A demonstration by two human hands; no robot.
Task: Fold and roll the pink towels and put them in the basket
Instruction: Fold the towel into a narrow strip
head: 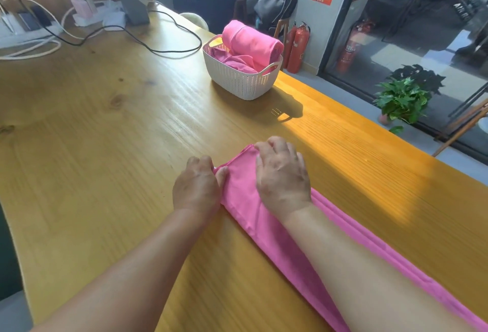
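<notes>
Two hands work the far end of a long folded towel (266,228) on the table (105,133): left hand (198,186) pinches its corner, right hand (282,175) presses flat. Beyond the towel stands the basket (243,80).

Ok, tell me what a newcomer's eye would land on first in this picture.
The long pink towel, folded into a narrow strip, runs along the wooden table up from the near right corner, with the left hand and right hand at its far end. Beyond them a white basket already holds a rolled pink towel.
</notes>
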